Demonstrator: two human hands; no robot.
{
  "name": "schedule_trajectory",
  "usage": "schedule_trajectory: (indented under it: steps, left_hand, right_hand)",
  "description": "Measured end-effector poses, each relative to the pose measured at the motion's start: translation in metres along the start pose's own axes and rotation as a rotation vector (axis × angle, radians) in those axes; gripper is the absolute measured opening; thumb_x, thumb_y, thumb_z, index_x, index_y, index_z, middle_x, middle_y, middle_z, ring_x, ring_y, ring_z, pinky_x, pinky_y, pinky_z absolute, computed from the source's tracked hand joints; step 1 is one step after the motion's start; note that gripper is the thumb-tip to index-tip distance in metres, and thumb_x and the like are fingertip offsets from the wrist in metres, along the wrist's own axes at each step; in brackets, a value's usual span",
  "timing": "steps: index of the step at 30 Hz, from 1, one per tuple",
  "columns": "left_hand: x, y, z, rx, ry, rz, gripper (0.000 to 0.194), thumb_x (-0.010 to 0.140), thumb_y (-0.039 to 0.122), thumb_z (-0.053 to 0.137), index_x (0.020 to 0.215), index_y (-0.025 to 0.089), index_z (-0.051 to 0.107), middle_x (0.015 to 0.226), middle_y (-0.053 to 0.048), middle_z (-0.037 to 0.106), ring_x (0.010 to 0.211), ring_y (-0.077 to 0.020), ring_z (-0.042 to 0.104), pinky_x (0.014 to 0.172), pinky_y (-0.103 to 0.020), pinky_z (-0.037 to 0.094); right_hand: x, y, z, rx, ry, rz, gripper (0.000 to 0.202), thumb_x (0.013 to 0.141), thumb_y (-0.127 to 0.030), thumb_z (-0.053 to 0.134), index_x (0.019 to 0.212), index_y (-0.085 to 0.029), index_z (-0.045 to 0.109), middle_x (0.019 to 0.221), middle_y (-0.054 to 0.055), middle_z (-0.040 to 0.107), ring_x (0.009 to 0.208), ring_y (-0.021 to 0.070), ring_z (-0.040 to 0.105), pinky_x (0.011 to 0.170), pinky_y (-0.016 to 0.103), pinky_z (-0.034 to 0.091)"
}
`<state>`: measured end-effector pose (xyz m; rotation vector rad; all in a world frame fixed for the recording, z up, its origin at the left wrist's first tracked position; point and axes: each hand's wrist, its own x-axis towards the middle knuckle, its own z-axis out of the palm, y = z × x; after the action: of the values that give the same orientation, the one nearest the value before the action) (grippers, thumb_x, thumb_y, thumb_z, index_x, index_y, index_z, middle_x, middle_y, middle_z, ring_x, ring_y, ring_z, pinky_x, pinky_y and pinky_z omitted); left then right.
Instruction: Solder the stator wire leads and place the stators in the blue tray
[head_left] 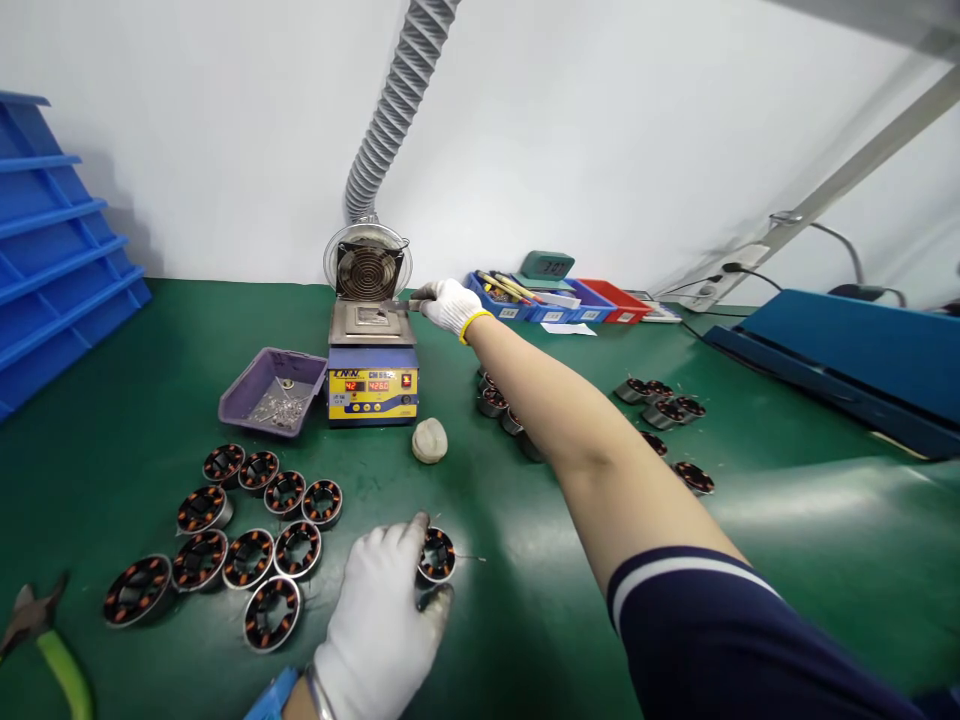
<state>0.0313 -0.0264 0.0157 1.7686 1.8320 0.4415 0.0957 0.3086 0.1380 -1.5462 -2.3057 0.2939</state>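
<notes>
My left hand, in a white glove with dark fingertips, has its thumb and fingers around the left side of a black ring-shaped coil part with orange windings. A thin wire sticks out of that part to the right. My right hand, also gloved, reaches far forward, its fingers closed on a flat metal tool over the metal top of the yellow and blue heating unit. The unit's display shows red digits. A small round whitish container stands just in front of the unit.
Several coil parts lie at the left, others at the right. A purple tray holds metal bits. Green-handled cutters lie front left. Small bins, a clock and a hose are behind.
</notes>
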Motion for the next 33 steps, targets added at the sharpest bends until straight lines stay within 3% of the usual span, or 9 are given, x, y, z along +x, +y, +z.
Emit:
schedule_trajectory:
  steps: [5, 11, 22, 28, 33]
  left_hand:
    - [0.001, 0.001, -0.001, -0.001, -0.012, -0.012, 0.064, 0.084, 0.027, 0.058, 0.147, 0.019, 0.055, 0.137, -0.012, 0.065, 0.125, -0.0324, 0.057, 0.109, -0.044, 0.041]
    - [0.0, -0.001, 0.0, -0.018, -0.013, -0.009, 0.063, 0.084, 0.029, 0.059, 0.147, 0.019, 0.056, 0.137, -0.012, 0.065, 0.125, -0.0327, 0.056, 0.11, -0.045, 0.04]
    - [0.0, 0.001, -0.002, -0.014, -0.003, -0.009, 0.064, 0.084, 0.029, 0.059, 0.147, 0.019, 0.055, 0.136, -0.012, 0.065, 0.124, -0.0329, 0.057, 0.109, -0.045, 0.042]
    - [0.001, 0.001, -0.002, -0.008, -0.009, -0.015, 0.064, 0.084, 0.029, 0.059, 0.147, 0.019, 0.055, 0.137, -0.012, 0.065, 0.124, -0.0331, 0.056, 0.109, -0.046, 0.042]
    - [0.002, 0.001, -0.002, -0.02, -0.019, -0.015, 0.064, 0.084, 0.03, 0.06, 0.147, 0.02, 0.055, 0.136, -0.012, 0.065, 0.124, -0.0331, 0.057, 0.109, -0.047, 0.041]
  right_hand:
    - [0.017, -0.009, 0.014, 0.061, -0.039, -0.031, 0.037, 0.088, -0.034, 0.069, 0.123, -0.025, 0.075, 0.119, 0.003, 0.077, 0.117, 0.0217, 0.069, 0.1, 0.026, 0.052]
    - [0.015, -0.016, 0.018, 0.13, -0.084, -0.061, 0.037, 0.087, -0.033, 0.072, 0.122, -0.024, 0.075, 0.117, 0.002, 0.077, 0.114, 0.0197, 0.07, 0.099, 0.024, 0.052]
    - [0.001, 0.002, 0.015, 0.213, -0.111, -0.028, 0.04, 0.085, -0.03, 0.071, 0.124, -0.023, 0.074, 0.105, 0.002, 0.08, 0.1, 0.0174, 0.074, 0.093, 0.024, 0.056]
    - [0.009, -0.011, 0.022, 0.246, -0.062, 0.002, 0.043, 0.086, -0.036, 0.072, 0.125, -0.02, 0.074, 0.115, 0.005, 0.078, 0.112, 0.0201, 0.071, 0.1, 0.026, 0.053]
    - [0.012, -0.015, 0.024, 0.236, -0.086, -0.026, 0.038, 0.086, -0.028, 0.07, 0.123, -0.023, 0.075, 0.117, 0.002, 0.077, 0.114, 0.0187, 0.07, 0.101, 0.023, 0.052]
